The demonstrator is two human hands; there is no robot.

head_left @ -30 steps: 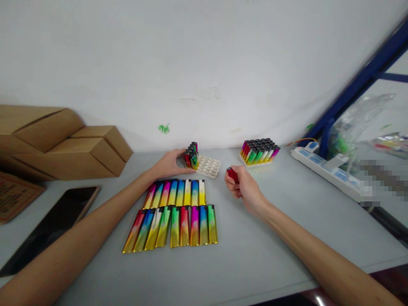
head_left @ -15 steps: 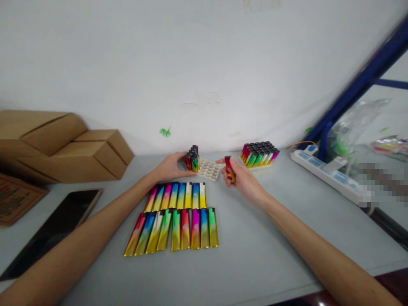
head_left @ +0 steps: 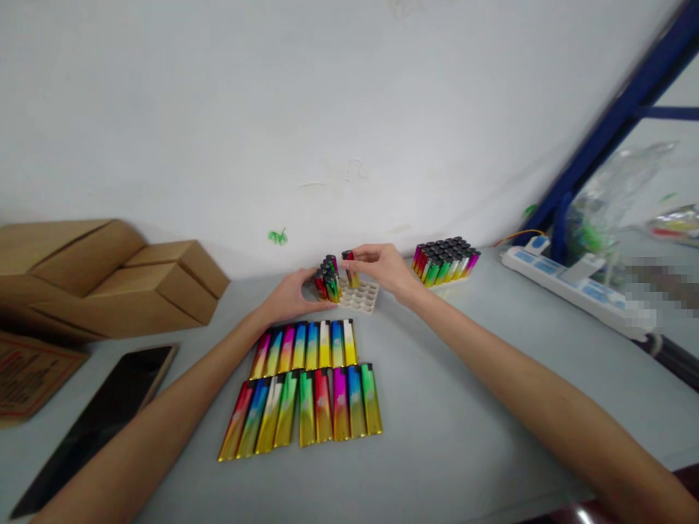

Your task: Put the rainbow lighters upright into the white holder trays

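Observation:
A white tray with round holes (head_left: pixel 361 298) lies near the wall, several lighters (head_left: pixel 329 279) with black tops upright in its left end. Around that end curls my left hand (head_left: pixel 289 297), its thumb along the front edge and its fingers at the back, holding the tray. Between the thumb and fingers of my right hand (head_left: pixel 385 271) is a red-and-gold lighter (head_left: pixel 352 272), nearly upright over the tray's holes; whether its lower end sits in a hole I cannot tell. Nearer to me, shiny coloured lighters lie flat in a back row (head_left: pixel 300 348) and a front row (head_left: pixel 309 407).
A second tray full of upright lighters (head_left: pixel 445 260) stands to the right. Further right is a white power strip (head_left: pixel 573 287) beside a blue metal frame (head_left: pixel 595 135). At the left are cardboard boxes (head_left: pixel 169 280) and a dark phone-like slab (head_left: pixel 98 407).
My right hand has moved left, bringing the red-and-gold lighter from beside the tray to over its holes. My left hand stays at the tray's left end. The view has shifted slightly.

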